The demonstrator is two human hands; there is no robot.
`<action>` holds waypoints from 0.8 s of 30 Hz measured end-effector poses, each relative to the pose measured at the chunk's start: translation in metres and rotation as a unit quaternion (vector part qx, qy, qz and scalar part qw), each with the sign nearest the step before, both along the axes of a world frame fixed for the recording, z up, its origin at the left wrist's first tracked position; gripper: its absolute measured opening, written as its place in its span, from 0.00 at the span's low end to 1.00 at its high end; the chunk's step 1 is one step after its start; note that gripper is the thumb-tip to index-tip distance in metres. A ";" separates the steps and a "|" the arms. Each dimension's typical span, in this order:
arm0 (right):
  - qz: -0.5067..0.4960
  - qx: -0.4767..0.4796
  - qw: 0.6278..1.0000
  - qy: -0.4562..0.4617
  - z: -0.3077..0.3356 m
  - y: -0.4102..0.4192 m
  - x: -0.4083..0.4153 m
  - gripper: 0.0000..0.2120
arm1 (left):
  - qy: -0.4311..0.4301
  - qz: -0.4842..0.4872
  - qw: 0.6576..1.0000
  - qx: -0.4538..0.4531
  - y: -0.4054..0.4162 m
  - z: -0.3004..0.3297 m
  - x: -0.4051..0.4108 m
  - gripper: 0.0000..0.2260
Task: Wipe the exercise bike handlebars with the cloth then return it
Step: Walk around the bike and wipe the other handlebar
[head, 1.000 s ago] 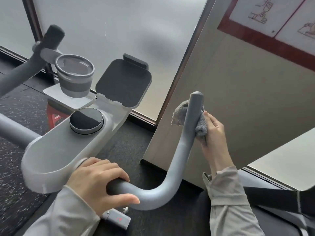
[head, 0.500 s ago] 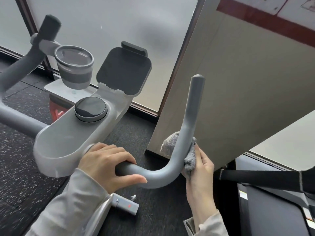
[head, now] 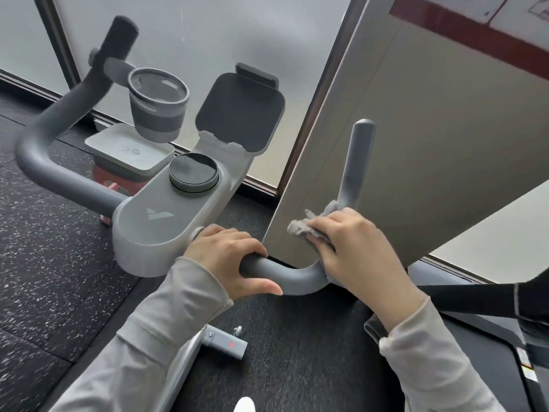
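Right hand (head: 361, 251) wraps the grey cloth (head: 312, 224) around the bend of the right handlebar (head: 355, 162), fingers curled tight. Left hand (head: 231, 258) grips the bar's horizontal part beside the console (head: 154, 230).

Handlebars (head: 297, 273): matt grey, smooth, rubbery-looking coating; far left grip end (head: 120, 34) darker, foam-like. Cloth (head: 309, 227): grey, fluffy terry/microfibre, rough nap. Console (head: 154, 224): smooth matt light-grey plastic w/ glossy black round dial (head: 193, 172). Cup holder (head: 157, 108): grey plastic, semi-matt. Floor (head: 44, 233): black speckled rubber, grainy. Sleeves (head: 154, 331): thin pale-grey knit fabric.
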State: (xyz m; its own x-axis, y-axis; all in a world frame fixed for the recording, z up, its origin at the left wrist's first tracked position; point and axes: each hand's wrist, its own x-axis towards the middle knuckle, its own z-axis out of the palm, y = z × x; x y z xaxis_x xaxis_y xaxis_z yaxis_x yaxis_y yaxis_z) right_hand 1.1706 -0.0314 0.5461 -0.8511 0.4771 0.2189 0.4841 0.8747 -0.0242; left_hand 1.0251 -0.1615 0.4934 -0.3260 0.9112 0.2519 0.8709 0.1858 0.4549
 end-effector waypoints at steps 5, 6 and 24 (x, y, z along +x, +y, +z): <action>-0.012 -0.029 0.990 -0.140 0.000 -0.027 -0.021 0.12 | 0.002 -0.020 1.000 -0.002 -0.001 -0.006 -0.004 0.28; -0.018 -0.057 0.990 -0.132 -0.001 -0.030 -0.023 0.13 | -0.004 -0.025 1.000 0.002 -0.001 -0.006 -0.004 0.27; -0.188 -0.078 0.848 0.489 -0.074 -0.040 0.044 0.10 | 0.042 -0.032 0.996 0.073 -0.024 -0.001 -0.016 0.21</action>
